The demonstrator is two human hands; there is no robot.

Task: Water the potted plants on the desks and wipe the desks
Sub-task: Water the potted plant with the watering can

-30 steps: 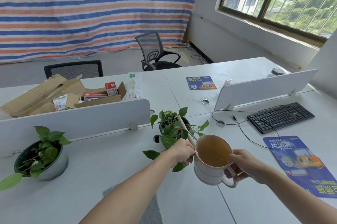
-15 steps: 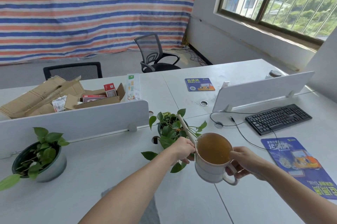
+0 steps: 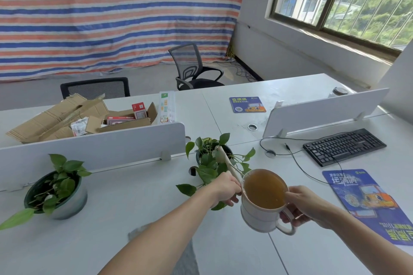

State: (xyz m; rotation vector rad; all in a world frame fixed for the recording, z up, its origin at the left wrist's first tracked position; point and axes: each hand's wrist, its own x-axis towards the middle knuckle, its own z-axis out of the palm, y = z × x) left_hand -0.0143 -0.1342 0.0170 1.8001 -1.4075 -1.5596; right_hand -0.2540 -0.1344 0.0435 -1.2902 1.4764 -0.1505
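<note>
A cream watering can (image 3: 257, 215) holds brownish water and has a long thin spout reaching up over a small potted plant (image 3: 212, 158) at the desk's middle. My right hand (image 3: 304, 205) grips the can's handle. My left hand (image 3: 225, 189) holds the base of the spout at the can's left side. The can is tilted slightly toward the plant. A second potted plant (image 3: 55, 192) in a round grey pot stands at the left. A grey cloth (image 3: 185, 259) lies on the white desk (image 3: 134, 196) under my left forearm, partly hidden.
White divider panels (image 3: 93, 142) (image 3: 324, 109) run behind the plants. A black keyboard (image 3: 344, 146) with cables and a blue mouse pad (image 3: 366, 203) lie at the right. Cardboard boxes (image 3: 73, 116) sit on the far desk, with two office chairs (image 3: 192, 66) beyond.
The view has shifted slightly; the can has tipped a little further toward the middle plant. Both hands keep the same grip.
</note>
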